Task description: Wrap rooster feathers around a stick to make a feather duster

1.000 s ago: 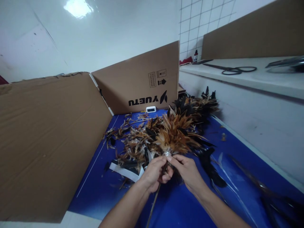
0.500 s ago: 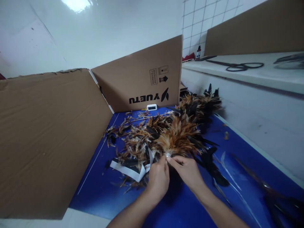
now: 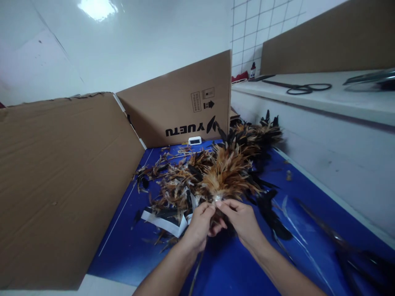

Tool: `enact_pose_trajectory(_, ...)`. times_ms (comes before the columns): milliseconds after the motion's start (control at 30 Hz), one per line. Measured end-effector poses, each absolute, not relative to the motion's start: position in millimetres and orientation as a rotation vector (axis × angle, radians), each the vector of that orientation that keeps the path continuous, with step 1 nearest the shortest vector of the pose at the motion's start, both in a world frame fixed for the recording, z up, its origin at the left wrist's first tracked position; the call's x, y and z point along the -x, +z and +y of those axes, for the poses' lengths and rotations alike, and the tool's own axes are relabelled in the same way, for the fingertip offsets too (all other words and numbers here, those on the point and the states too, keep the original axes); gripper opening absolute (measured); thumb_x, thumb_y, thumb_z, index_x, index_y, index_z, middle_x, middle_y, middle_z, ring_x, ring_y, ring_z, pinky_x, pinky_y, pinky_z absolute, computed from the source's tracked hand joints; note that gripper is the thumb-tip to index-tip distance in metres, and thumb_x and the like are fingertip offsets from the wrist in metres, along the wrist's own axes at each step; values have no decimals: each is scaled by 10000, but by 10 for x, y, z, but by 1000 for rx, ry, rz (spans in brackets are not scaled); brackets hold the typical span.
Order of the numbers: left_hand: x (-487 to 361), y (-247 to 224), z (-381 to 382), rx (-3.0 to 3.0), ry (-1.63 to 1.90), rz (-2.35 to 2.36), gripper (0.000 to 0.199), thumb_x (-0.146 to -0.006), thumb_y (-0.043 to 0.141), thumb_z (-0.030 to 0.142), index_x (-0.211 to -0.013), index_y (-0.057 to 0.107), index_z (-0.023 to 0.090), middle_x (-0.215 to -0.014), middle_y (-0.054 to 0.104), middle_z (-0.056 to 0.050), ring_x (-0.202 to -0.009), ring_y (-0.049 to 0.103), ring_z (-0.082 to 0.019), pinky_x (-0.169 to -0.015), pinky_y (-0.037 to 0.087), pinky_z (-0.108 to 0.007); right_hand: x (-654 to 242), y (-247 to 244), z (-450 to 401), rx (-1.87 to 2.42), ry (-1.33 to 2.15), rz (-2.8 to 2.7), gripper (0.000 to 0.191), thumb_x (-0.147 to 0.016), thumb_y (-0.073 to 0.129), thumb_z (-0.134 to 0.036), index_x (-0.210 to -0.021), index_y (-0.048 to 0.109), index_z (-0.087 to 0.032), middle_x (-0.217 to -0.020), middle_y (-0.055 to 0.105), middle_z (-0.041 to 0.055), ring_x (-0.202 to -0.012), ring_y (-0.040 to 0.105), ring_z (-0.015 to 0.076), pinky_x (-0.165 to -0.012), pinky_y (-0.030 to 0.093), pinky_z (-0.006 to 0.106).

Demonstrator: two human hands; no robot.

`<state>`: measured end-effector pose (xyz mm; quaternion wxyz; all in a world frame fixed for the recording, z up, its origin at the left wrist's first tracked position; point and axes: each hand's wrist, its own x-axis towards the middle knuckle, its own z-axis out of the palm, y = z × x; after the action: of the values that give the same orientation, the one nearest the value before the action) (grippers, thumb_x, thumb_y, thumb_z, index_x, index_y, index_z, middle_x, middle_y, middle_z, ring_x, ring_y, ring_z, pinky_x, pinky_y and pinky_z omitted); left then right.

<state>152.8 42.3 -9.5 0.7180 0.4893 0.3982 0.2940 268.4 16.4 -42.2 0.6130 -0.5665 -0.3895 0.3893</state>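
A bushy bundle of brown and black feathers (image 3: 226, 170) fans out away from me, its whitish base at my fingertips. My left hand (image 3: 200, 224) is closed, thumb and fingers pinching that base from the left. From the right, my right hand (image 3: 242, 218) pinches the same base, thumb tip close to the left thumb. A thin stem (image 3: 196, 273) hangs below my left hand. Left of the hands, a white-and-black folded strip (image 3: 165, 224) lies over loose feathers (image 3: 175, 185). What exactly sits between the fingertips is too small to make out.
Cardboard panels (image 3: 61, 185) wall the left and back of the blue table (image 3: 123, 255). A small white digital display (image 3: 194, 141) stands at the back. Large scissors (image 3: 342, 242) lie at right near black feathers (image 3: 271, 213). Another pair of scissors (image 3: 304, 88) rests on the white ledge (image 3: 339, 96).
My left hand has turned, so its lower fingers now show beneath the bundle. A thin stem now shows below it. Black feathers stand higher behind the bundle. The view has shifted slightly.
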Motion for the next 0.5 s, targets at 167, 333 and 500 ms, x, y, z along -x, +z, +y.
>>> enact_pose_trajectory(167,-1467,-71,507,-1084,543,783,303,-768,522,457,-735,495,157,-451,514,20,-317,247,-41,-351,132,-179,-2711,-423,169,1328,826,-948,270,-727,643,-416,-638,677,-163,-606,643,9,-608,561,152,-612,427,248)
enact_pose_trajectory(333,-1453,-155,489,-1504,687,977,386,-856,407,453,-645,529,154,-437,464,25,-366,335,-69,-409,243,-199,-2722,-415,191,1306,875,-1028,274,-735,631,-420,-679,700,-161,-634,655,14,-630,566,160,-624,436,258)
enact_pose_trajectory(500,-1473,-200,402,-2099,797,1179,332,-917,332,273,-803,630,182,-646,626,-30,-578,553,-141,-575,385,-243,-2692,-437,191,1395,830,-1002,288,-723,631,-422,-630,695,-157,-591,634,9,-590,540,153,-574,410,251)
